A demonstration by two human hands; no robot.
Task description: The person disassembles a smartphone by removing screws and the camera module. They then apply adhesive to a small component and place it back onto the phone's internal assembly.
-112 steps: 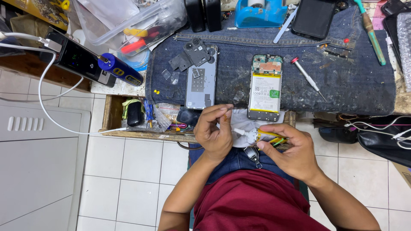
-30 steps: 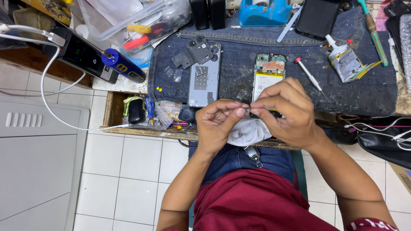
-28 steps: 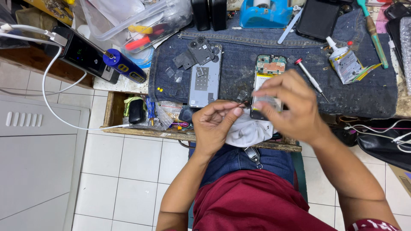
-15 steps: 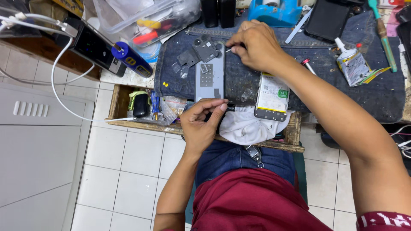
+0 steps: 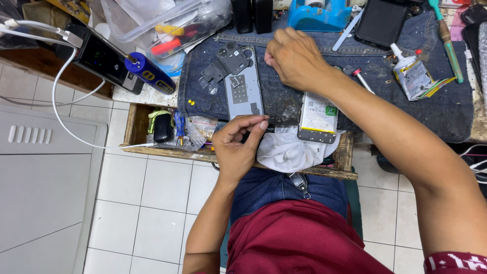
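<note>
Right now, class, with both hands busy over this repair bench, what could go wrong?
1. The left hand pinches a tiny dark part over the bench edge; dropped, it may fall to the tiled floor.
2. The right hand reaches across the opened phone, so the forearm could knock it off.

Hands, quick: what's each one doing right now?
Left hand: pinched shut on a small dark part.
Right hand: curled on the denim mat; contents cannot be told.

right hand (image 5: pixel 294 58): fingertips blurred, whatever they pinch too small to tell | left hand (image 5: pixel 238 147): thin dark piece between fingertips too small to identify | opened phone (image 5: pixel 317 116): upper part hidden behind right forearm | blue device (image 5: pixel 317 12): cut off by top edge
</note>
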